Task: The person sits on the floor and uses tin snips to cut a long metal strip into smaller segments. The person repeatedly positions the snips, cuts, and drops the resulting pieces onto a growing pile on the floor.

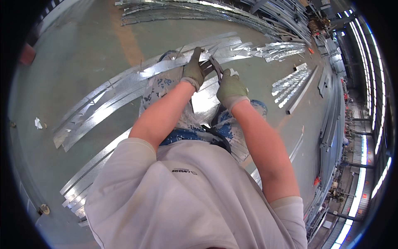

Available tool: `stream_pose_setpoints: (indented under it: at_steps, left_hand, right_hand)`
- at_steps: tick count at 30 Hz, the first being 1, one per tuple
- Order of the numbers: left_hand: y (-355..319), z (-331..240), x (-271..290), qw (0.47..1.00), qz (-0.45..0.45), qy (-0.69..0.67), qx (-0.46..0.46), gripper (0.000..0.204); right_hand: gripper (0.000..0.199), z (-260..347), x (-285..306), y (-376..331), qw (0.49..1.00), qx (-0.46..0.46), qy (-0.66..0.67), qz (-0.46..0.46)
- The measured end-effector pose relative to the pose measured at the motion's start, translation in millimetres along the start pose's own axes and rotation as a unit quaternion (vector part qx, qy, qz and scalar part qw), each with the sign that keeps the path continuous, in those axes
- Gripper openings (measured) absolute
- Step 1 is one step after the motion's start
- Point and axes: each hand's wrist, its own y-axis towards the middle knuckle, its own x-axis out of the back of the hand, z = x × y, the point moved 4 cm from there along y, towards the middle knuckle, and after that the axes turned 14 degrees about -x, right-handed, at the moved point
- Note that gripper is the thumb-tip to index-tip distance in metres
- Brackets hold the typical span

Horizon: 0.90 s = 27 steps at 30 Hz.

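My right hand (232,89), in a green work glove, is closed around a dark hand tool (216,68). The tool has narrow arms like pliers or snips, but its exact kind does not show. Close to its left is my left hand (193,69), also gloved, with the thumb raised and the dark fingers stretched toward the tool. Whether those fingers touch it is unclear. Long shiny sheet-metal strips (137,75) lie across in front of my knees, passing just beyond my left hand. Another bright metal piece (205,99) shows between my legs, below both hands.
More metal strips (97,170) lie at my left side. Bundled strips (199,12) are stacked at the far side, with shorter pieces (290,85) and a square bar (302,93) to the right. A white scrap (38,123) lies on the green floor at left.
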Motion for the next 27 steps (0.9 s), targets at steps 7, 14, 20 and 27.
stream_pose_setpoints:
  at_steps: [7,14,20,27]
  left_hand:
    - [2,-17,6,0.998,-0.007,0.027,-0.049,0.048]
    - [-2,-19,-4,0.999,-0.003,0.021,-0.048,0.054]
    - [-5,-22,-9,0.999,-0.013,0.015,-0.038,0.067]
    - [-4,-23,-7,0.999,-0.009,0.002,-0.045,0.069]
  right_hand:
    - [0.057,-1,-16,9,0.998,0.028,0.014,-0.055]
    - [0.048,-41,-61,29,0.950,0.080,0.245,0.177]
    - [0.057,-21,-52,7,0.845,0.077,0.408,0.338]
    - [0.068,-4,-53,13,0.868,0.112,0.379,0.302]
